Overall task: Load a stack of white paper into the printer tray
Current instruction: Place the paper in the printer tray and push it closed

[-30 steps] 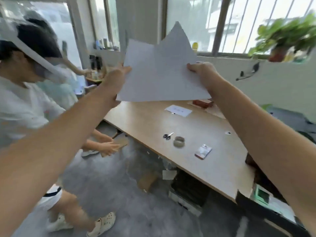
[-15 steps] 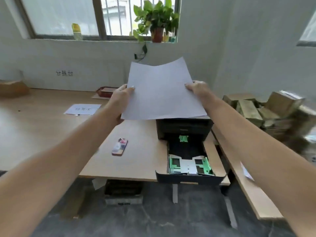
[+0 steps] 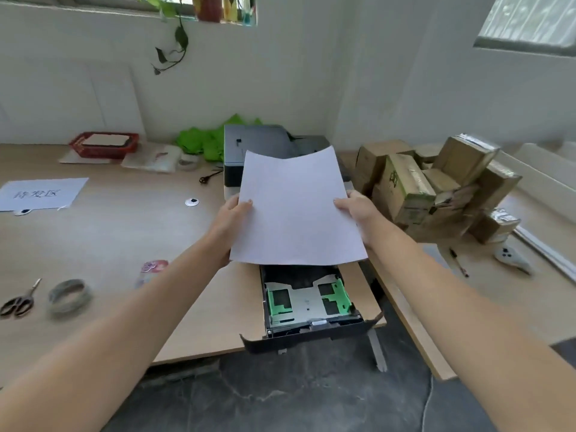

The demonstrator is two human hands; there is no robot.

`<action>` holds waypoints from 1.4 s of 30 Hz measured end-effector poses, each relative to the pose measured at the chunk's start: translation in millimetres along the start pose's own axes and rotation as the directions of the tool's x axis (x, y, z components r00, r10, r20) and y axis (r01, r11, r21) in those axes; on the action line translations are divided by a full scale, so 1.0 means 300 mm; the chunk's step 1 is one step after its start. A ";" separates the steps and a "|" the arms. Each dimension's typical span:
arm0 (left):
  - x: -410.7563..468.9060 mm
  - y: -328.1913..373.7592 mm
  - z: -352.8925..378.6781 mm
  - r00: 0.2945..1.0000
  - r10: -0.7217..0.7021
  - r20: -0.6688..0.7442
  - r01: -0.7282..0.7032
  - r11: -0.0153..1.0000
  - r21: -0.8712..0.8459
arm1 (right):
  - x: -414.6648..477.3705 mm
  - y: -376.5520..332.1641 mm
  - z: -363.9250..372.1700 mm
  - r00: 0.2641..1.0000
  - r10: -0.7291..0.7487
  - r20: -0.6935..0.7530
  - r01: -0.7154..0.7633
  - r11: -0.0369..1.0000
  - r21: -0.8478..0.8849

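Head view: both arms reach fwd. Left hand point(image 3: 232, 218) grips the left edge of the white paper point(image 3: 296, 210), thumb on top, fingers underneath. Right hand point(image 3: 358, 213) clamps the right edge the same way. Paper is held in the air btwn the hands, far edge curling up a bit; can't tell if it's one sheet or a thin stack.

Just below and nearer than the hands, the printer tray point(image 3: 308, 310) is pulled out over the desk edge, w/ green guides showing and no paper visible in it. Paper's near edge hides the tray's far end. Beyond the hands sits the dark printer point(image 3: 258, 148), partly covered by the sheet.

Right of the right hand: a pile of cardboard boxes point(image 3: 427, 185), near but apart. Left of the left hand, well apart on the desk point(image 3: 118, 232): a labelled sheet point(image 3: 40, 193), red basket point(image 3: 104, 145), tape roll point(image 3: 70, 296) and scissors point(image 3: 18, 302).
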State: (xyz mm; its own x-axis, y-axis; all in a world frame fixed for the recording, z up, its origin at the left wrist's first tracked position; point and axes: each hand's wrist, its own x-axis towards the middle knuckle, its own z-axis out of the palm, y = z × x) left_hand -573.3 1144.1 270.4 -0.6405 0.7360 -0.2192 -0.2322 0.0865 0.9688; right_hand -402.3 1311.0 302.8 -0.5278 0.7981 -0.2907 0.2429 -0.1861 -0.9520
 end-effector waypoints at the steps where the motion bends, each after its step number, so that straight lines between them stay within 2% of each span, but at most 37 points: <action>1: 0.026 -0.052 0.013 1.000 -0.031 -0.002 0.031 0.999 0.012 | 0.034 0.057 -0.013 0.999 0.033 -0.002 -0.033 0.999 0.012; 6: 0.122 -0.325 0.085 0.982 -0.186 -0.029 0.188 0.978 0.096 | 0.184 0.343 -0.084 0.978 0.210 0.006 -0.210 0.978 -0.015; 11: 0.164 -0.505 0.125 0.922 -0.379 -0.077 0.387 0.910 0.148 | 0.326 0.540 -0.132 0.943 0.327 0.067 -0.319 0.942 -0.105; 14: 0.211 -0.553 0.145 0.904 -0.404 -0.136 0.424 0.888 0.179 | 0.401 0.604 -0.139 0.925 0.367 0.095 -0.349 0.923 -0.164; 20: 0.218 -0.700 0.180 0.858 -0.464 -0.223 0.493 0.864 0.100 | 0.496 0.744 -0.151 0.887 0.438 0.145 -0.403 0.888 -0.221; 24: 0.227 -0.760 0.168 0.838 -0.484 -0.250 0.518 0.851 0.086 | 0.504 0.809 -0.152 0.874 0.458 0.162 -0.430 0.884 -0.181; 31: 0.384 -0.750 0.179 0.880 -0.412 -0.236 0.459 0.865 0.203 | 0.596 0.809 -0.107 0.920 0.389 0.047 -0.385 0.920 -0.073; 35: 0.411 -0.773 0.208 0.903 -0.322 -0.283 0.402 0.867 0.296 | 0.614 0.842 -0.090 0.930 0.366 -0.007 -0.364 0.921 -0.138; 37: 0.423 -0.798 0.217 0.906 -0.271 -0.326 0.391 0.831 0.395 | 0.613 0.852 -0.088 0.945 0.328 0.002 -0.319 0.922 -0.218; 39: 0.433 -0.822 0.223 0.926 -0.196 -0.322 0.349 0.769 0.535 | 0.605 0.851 -0.086 0.964 0.263 0.047 -0.223 0.888 -0.402; 42: 0.442 -0.849 0.215 0.952 -0.061 -0.300 0.261 0.674 0.691 | 0.603 0.860 -0.087 0.990 0.107 0.088 -0.019 0.738 -0.675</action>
State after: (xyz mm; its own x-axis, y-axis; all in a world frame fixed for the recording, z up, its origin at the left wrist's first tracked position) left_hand -551.9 1263.1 2.0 -0.8152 0.4937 -0.3027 0.1819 0.7145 0.6756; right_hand -413.8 1422.2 7.0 -0.5688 0.7199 -0.3978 0.7386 0.2342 -0.6322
